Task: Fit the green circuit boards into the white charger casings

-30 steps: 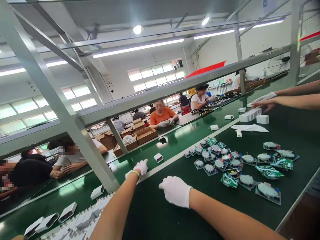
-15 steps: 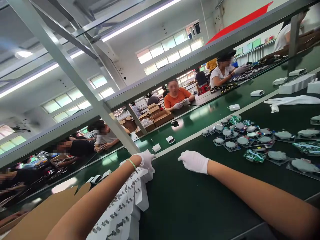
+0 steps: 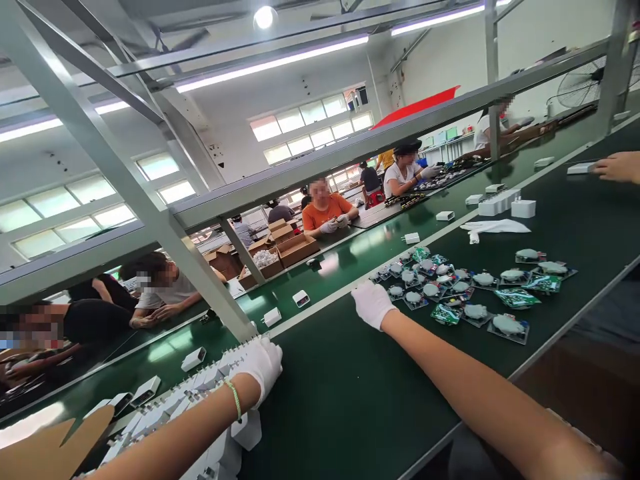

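1. From where I stand, the gloved left hand (image 3: pixel 263 367) rests over the near end of the packed rows of white plug housings (image 3: pixel 204 379), at the worktop's (image 3: pixel 340 400) left side. Its fingers curl down; I can't tell whether they grip a housing.
2. The gloved right hand (image 3: pixel 373 305) sits loosely curled, fingers drawn close, just beside the spread of circuit boards (image 3: pixel 433 289). I can't make out anything in it.
3. The housings look light, stiff and smooth, probably a little slippery under fabric gloves. I'd take one by its flat sides, clear of the metal prongs.
4. The boards seem more fragile: each carries a pale rounded lump and small parts. Their bare edges look the safest hold.
5. Beyond the pale dividing strip (image 3: pixel 320 305), an open-ended housing (image 3: pixel 301 299) and a pronged housing (image 3: pixel 271 317) lie near each other on the green belt (image 3: pixel 345 263).
6. Off to the right, a co-worker's hand (image 3: pixel 617 167) reaches a flat white piece (image 3: pixel 581 169), well apart from both gloves.
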Action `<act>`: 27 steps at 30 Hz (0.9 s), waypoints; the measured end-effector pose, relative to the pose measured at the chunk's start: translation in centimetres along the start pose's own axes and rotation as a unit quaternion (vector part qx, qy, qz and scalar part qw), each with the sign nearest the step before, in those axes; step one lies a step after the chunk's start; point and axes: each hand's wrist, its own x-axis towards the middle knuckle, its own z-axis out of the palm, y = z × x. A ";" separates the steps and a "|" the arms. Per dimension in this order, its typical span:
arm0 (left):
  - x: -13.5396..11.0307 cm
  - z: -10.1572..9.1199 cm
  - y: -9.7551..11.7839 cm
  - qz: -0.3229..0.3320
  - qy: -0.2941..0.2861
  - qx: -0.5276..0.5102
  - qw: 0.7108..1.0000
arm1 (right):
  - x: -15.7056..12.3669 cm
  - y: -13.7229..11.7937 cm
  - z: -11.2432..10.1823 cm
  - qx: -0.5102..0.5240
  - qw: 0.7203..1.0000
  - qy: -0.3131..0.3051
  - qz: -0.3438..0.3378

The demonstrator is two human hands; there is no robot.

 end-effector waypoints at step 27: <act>-5.2 2.3 9.4 -0.088 0.208 -0.596 0.770 | -2.3 -1.9 0.9 0.051 0.943 -0.226 -0.238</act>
